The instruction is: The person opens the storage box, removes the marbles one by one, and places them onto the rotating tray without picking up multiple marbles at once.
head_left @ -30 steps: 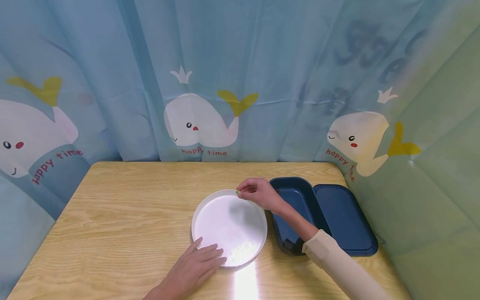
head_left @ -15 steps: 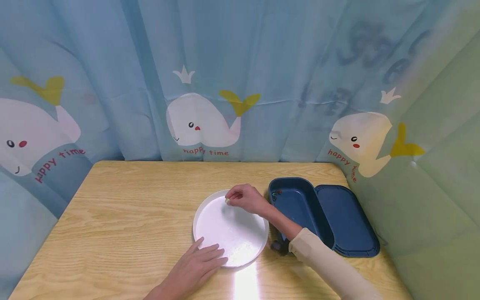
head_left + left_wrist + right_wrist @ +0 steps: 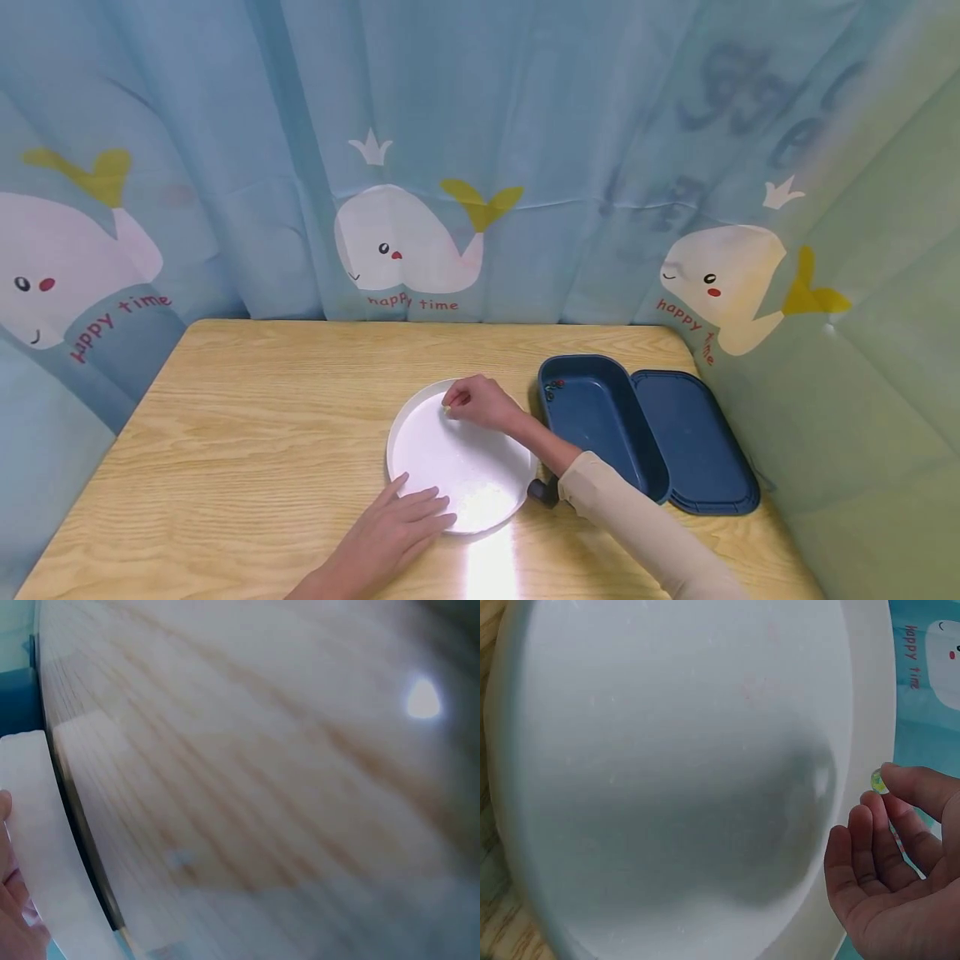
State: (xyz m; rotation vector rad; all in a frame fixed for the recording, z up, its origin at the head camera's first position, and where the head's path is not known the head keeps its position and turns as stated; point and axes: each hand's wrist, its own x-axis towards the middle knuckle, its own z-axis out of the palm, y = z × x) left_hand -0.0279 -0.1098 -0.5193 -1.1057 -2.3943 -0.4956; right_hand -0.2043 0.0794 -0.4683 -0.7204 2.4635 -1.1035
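A round white tray (image 3: 480,479) with a low rim lies on the table. My right hand (image 3: 480,403) is over its far part, pinching a small clear glass marble (image 3: 878,781) with yellow-green colour between thumb and index finger; the other fingers are curled. At the tray's near left edge, my left hand (image 3: 401,525) rests with its fingers spread over the rim and holds nothing. Only its fingers (image 3: 16,911) show in the left wrist view, beside the white rim (image 3: 46,847). Several small coloured marbles (image 3: 553,389) sit in the far left corner of a dark blue box (image 3: 600,417).
The box stands without its lid just right of the tray. Its blue lid (image 3: 693,442) lies to the right of it. Behind the wooden table (image 3: 285,417) hangs a blue curtain (image 3: 570,167) with whales. A black wrist device (image 3: 543,492) is on the right forearm.
My right hand, with the marble pinched, has moved left and nearer from the tray's far rim to above its inside. The box's corner marbles have come into view. My left hand stays put.
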